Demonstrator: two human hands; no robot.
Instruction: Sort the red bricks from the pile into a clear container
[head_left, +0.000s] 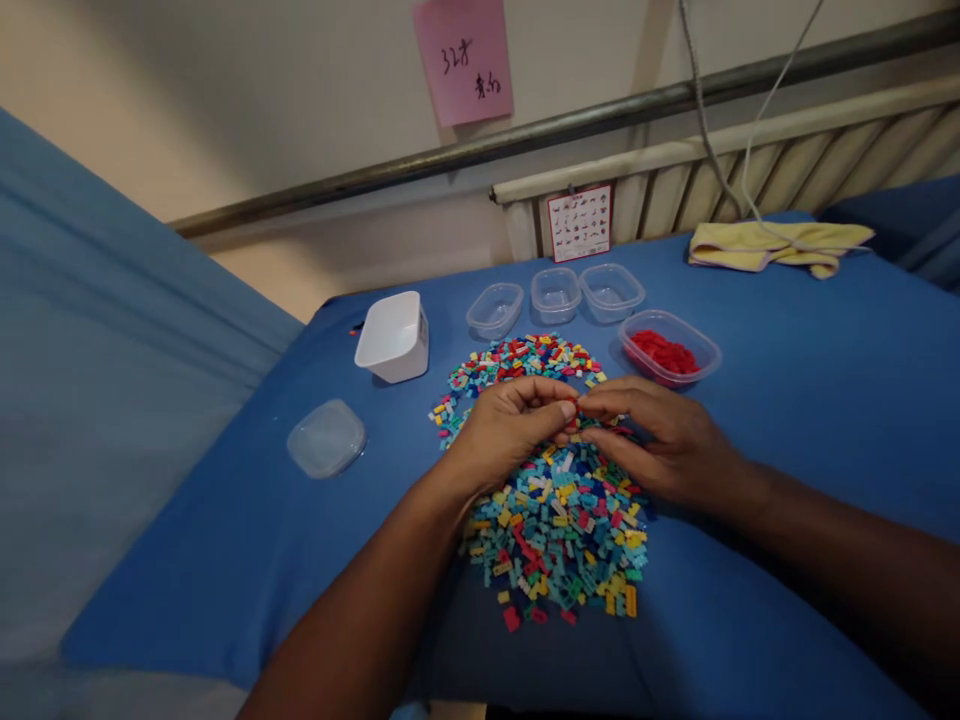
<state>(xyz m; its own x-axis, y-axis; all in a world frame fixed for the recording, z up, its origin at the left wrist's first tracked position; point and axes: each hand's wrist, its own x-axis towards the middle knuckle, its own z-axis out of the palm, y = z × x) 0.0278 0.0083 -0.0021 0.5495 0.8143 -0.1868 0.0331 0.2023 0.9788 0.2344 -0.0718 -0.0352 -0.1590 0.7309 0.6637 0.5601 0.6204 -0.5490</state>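
A heap of small plastic bricks [559, 540] in red, yellow, blue, teal and white lies on the blue table [787, 420]. My left hand [510, 425] and my right hand [660, 440] hover over the heap's middle, fingertips meeting. A small red piece shows between the pinched fingertips; which hand grips it is unclear. A clear tub [701, 350] holding red bricks [664, 352] stands just beyond my right hand.
Three clear tubs [556, 295] with nothing in them line the far side of the heap. A white square bin [394, 336] and a clear lid [326, 437] sit to the left. A yellow cloth [776, 245] lies at the back right. A radiator [825, 160] runs behind.
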